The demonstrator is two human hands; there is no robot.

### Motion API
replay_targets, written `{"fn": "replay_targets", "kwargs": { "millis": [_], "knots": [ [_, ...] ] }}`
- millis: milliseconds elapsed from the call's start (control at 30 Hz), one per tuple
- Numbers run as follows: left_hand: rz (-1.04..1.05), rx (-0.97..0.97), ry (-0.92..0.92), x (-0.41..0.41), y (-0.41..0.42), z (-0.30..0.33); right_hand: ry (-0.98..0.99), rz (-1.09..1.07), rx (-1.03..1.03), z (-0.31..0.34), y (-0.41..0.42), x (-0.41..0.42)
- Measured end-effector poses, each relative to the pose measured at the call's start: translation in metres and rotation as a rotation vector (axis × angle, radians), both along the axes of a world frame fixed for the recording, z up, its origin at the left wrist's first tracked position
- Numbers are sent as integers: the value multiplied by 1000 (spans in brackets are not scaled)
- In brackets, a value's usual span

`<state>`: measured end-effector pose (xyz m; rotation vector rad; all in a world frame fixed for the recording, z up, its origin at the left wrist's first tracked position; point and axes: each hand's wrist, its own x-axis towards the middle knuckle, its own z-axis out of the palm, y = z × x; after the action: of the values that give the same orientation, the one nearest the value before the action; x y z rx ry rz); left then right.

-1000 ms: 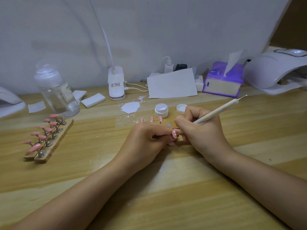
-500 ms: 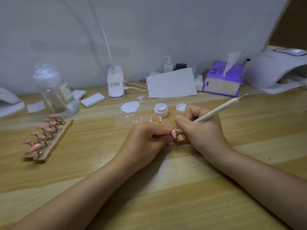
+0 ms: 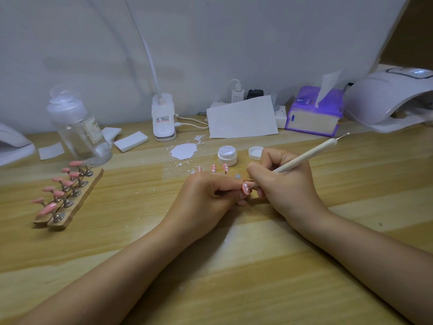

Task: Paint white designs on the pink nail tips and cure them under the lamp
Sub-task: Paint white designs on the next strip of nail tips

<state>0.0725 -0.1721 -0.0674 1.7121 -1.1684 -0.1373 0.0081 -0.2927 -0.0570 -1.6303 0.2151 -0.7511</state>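
Observation:
My left hand (image 3: 206, 195) pinches the stem of a pink nail tip (image 3: 246, 188) that bears white dots. My right hand (image 3: 284, 184) grips a cream dotting pen (image 3: 307, 156), and its point touches that nail tip. Behind my hands stand three pink nail tips (image 3: 212, 168) with white dots. An open white gel jar (image 3: 227, 155) and its lid (image 3: 255, 152) lie just beyond them. A wooden holder (image 3: 70, 207) at the left carries several plain pink tips. The white curing lamp (image 3: 389, 97) stands at the far right.
A clear pump bottle (image 3: 78, 130) stands at the back left. A white paint smear (image 3: 183, 151) marks the table. A desk lamp base (image 3: 163, 118), white card (image 3: 241, 118), purple tissue box (image 3: 314, 113) and white block (image 3: 131, 142) line the back edge.

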Motion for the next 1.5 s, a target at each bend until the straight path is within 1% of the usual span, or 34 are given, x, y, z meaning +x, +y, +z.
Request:
{"fn": "replay_targets", "kwargs": {
  "millis": [100,367,600,767,900,1000,1200,1367,1500],
  "knots": [
    [8,2,17,1,0,-1,2,1,-10,0,0,0],
    [13,5,-12,1,0,-1,1,-24,-30,-2,-1,1],
    [17,11,-9,1,0,-1,-11,-26,-13,-3,-2,1],
    [27,15,3,2,0,-3,-105,-87,17,-2,-3,-1],
    [34,17,8,1,1,-3,-156,-125,94,4,-4,-2],
    [44,14,4,1,1,-3,-170,-171,56,14,-10,0],
    [64,28,18,1,0,-2,-51,-114,-77,37,-29,19],
    [59,30,31,0,1,-2,205,-38,-298,44,-38,54],
    [52,17,43,-1,1,-1,331,-71,-430,35,-39,77]
  ]
}}
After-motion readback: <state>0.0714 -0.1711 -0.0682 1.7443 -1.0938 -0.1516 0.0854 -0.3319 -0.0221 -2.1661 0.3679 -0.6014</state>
